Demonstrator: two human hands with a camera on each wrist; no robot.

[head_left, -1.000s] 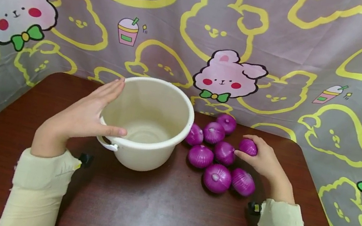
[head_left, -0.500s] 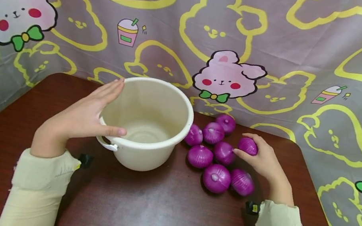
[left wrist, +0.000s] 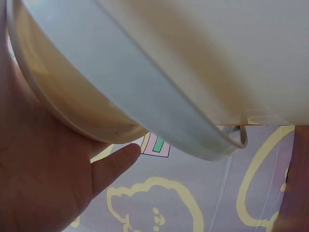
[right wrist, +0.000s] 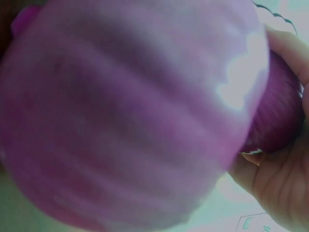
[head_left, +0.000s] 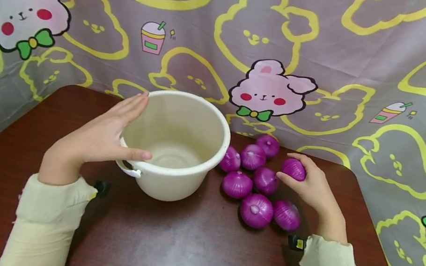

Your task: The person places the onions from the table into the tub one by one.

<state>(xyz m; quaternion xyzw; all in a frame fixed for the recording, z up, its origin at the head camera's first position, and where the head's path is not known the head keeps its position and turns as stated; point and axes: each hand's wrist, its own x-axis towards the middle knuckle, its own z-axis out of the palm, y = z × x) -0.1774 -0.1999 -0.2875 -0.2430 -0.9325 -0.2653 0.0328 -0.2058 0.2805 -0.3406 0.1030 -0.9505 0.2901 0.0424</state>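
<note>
A deep cream-white bucket (head_left: 169, 187) stands on the left half of the table. My left hand (head_left: 106, 133) rests over its left rim, fingers spread and fairly straight, with the thumb lying across the near edge. In the left wrist view, the bucket's rim (left wrist: 130, 72) fills much of the frame. On the right, my right hand (head_left: 317, 184) grips a purple onion (head_left: 294, 168) between thumb and fingers. The right wrist view shows that held onion partly hidden behind a large blurred onion (right wrist: 130, 116) close to the camera.
Several more purple onions (head_left: 237, 185) lie grouped between the bucket and my right hand. A white handle (head_left: 129, 169) hangs at the bucket's near left side. The dark wooden table (head_left: 183, 251) ends at a patterned cloth backdrop (head_left: 197, 30).
My right hand has risen slightly with the onion in its grip. The left hand and the bucket hold their place; the head view has shifted a little.
</note>
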